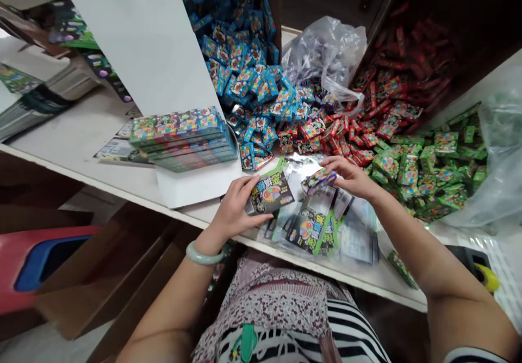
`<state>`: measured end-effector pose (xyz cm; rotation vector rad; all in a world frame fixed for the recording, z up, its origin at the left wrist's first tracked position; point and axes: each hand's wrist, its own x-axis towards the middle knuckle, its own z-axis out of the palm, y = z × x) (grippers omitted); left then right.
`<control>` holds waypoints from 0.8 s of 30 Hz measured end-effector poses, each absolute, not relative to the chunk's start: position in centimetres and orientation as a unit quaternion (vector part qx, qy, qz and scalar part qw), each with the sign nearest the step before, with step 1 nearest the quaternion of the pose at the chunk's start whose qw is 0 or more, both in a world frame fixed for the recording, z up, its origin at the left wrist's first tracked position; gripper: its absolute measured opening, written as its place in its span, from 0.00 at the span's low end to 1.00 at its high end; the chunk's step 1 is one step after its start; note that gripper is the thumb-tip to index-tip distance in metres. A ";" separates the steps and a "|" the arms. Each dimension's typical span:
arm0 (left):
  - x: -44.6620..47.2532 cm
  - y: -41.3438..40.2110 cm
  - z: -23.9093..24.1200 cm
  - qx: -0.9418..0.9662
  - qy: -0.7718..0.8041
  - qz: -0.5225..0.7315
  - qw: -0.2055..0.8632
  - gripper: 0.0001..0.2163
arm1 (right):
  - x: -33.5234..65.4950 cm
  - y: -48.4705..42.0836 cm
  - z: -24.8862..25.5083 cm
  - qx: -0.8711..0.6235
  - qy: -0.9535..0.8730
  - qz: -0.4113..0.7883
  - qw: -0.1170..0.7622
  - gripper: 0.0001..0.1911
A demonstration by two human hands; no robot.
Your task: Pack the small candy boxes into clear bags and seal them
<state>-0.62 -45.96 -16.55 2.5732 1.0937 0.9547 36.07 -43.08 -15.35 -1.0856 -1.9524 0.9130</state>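
Observation:
In the head view, my left hand (236, 210) grips a dark printed card (269, 191) with green edging and colourful candy pictures, thumb below and fingers at its left side. My right hand (346, 175) pinches a small purple candy box (318, 181) just right of that card. Under the purple box lie more printed packaging cards (312, 229), some in clear plastic sleeves (359, 238), at the table's front edge. Left of my left hand, a stack of candy boxes (183, 137) in green, red and blue rows stands on a white board (196, 183).
Behind my hands are heaps of blue boxes (253, 85), red boxes (346, 131) and green boxes (424, 164). A clear plastic bag (326, 47) sits at the back. A tall white panel (138, 36) leans left. A yellow-black tape measure (481, 273) lies right.

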 end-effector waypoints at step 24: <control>-0.3 -47.2 -17.3 0.904 0.299 0.281 0.123 0.45 | 31.4 -53.0 -12.2 -0.524 -0.809 0.053 0.263 0.40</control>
